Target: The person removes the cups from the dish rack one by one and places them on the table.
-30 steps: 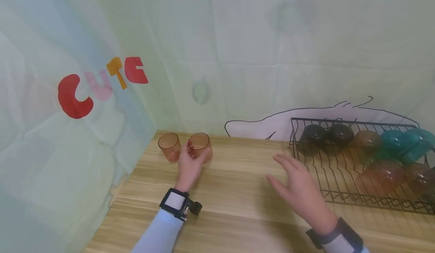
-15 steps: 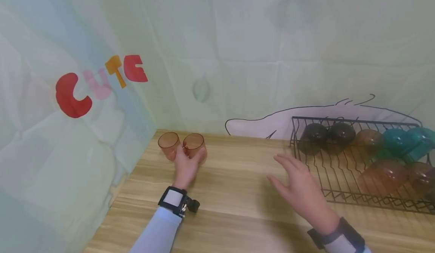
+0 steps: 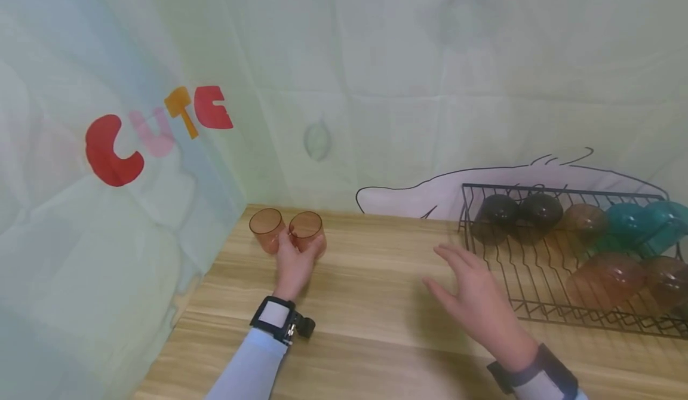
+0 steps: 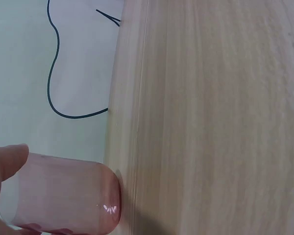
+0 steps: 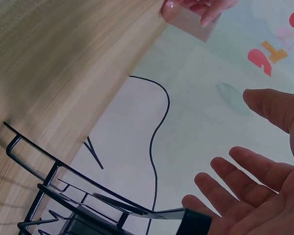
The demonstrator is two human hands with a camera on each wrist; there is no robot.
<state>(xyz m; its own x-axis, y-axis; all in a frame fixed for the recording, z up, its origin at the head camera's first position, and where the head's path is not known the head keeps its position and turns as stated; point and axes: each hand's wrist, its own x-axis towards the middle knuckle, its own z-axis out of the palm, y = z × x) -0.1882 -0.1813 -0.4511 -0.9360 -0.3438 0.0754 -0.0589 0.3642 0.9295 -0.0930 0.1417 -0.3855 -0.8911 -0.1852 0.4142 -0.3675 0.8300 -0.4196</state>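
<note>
Two clear amber cups stand upright side by side at the far left of the wooden table. My left hand grips the right-hand cup, thumb on its near right side and fingers reaching between the two. The other cup is close beside it, next to the fingertips. In the left wrist view the held cup looks pinkish, its rounded base at the table, with the thumb by its rim. My right hand hovers with fingers spread and holds nothing, left of the black wire rack.
Several upturned cups sit in the rack: dark ones at the back left, an amber one, teal ones at the back right, reddish-brown ones in front. A printed cloth wall borders the table behind and on the left.
My left hand has shifted slightly left with the cup, narrowing the gap to the other cup; over the last half second it barely moves. The right hand keeps its pose.
</note>
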